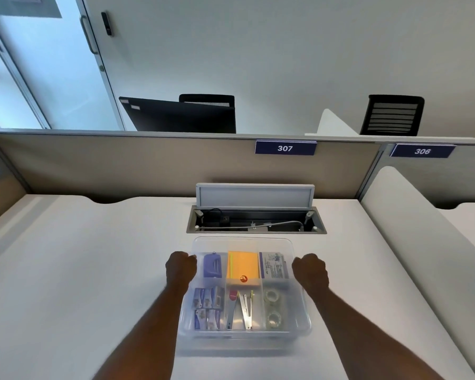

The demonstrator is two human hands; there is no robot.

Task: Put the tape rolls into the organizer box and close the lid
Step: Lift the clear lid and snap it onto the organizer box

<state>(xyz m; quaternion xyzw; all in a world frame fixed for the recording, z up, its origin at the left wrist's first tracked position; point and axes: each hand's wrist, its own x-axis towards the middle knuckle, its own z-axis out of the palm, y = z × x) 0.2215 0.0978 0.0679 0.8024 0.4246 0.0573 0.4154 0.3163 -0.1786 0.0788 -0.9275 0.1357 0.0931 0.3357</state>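
The left hand (181,267) and right hand (310,270) are curled on the organizer box (244,335) lid's nine and three o'clock edges; "307" (285,148) is read at twelve.

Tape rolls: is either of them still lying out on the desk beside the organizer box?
No. Both tape rolls sit inside the organizer box, in its near right compartment, one behind the other.

Two clear tape rolls (273,307) lie flat in the near-right compartment of the lidded transparent organizer box (244,334).
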